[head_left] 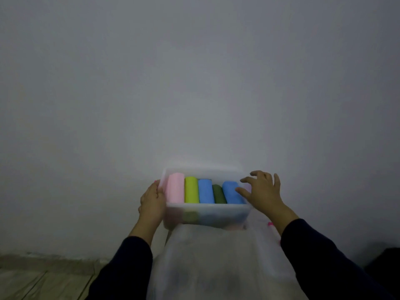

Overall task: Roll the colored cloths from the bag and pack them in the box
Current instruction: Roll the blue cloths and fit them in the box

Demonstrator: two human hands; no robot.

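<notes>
Box (205, 213) packed with rolled cloths (204, 191), side by side. Left hand (151, 202) grips its left wall; right hand (263, 191), fingers spread, presses the end roll. Advisable: steady box, tuck roll level.

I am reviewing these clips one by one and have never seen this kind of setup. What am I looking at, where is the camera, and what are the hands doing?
There is no machine here: a person works with bare hands, and the one picture comes from a camera worn on the head, looking forward and down. A clear plastic box holds rolled cloths side by side: a pink roll, a yellow-green roll, a blue roll, a dark green roll and a second blue roll. The left hand holds the box's left wall. The right hand is over the box's right end, fingers spread, its thumb on the second blue roll. A pale translucent bag lies in front of the box.
</notes>
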